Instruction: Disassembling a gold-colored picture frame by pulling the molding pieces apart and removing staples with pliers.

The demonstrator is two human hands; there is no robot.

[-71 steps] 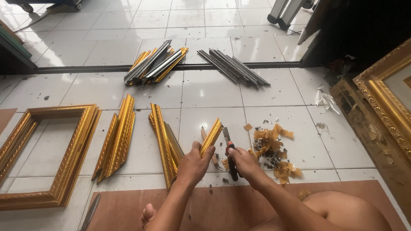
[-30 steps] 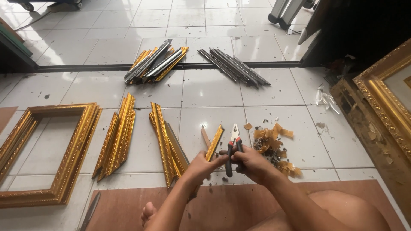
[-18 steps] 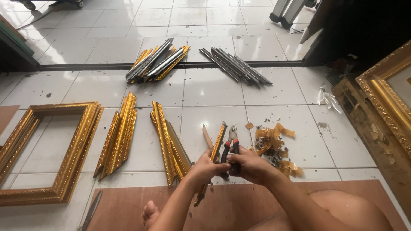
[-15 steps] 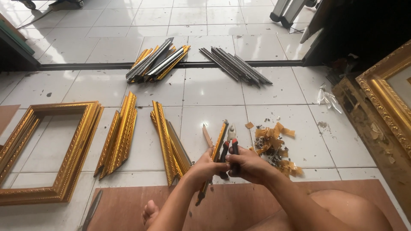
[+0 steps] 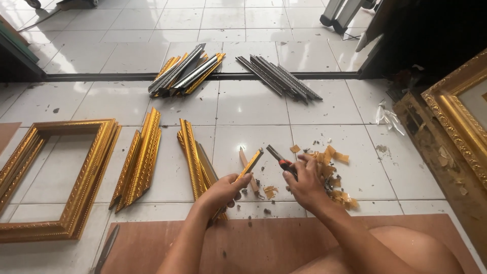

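Note:
My left hand [image 5: 223,190] grips a short gold frame moulding piece [image 5: 252,163] that points up and away over the white tiled floor. My right hand [image 5: 306,181] holds red-handled pliers [image 5: 280,160], their jaws a little to the right of the moulding's tip and not touching it. A small wooden stick [image 5: 247,165] lies on the tile under the moulding. Gold scraps [image 5: 335,172] are heaped just right of my right hand.
Two stacks of gold moulding lengths [image 5: 142,157] [image 5: 193,158] lie to the left, beside an assembled gold frame [image 5: 61,177]. Silver and dark moulding bundles [image 5: 185,73] [image 5: 278,76] lie further off. An ornate gold frame [image 5: 456,116] stands at right. A brown board [image 5: 243,246] lies under my arms.
The pliers were closed against the moulding's end between both hands; now my right hand has drawn them off to the right, and the moulding tilts further right.

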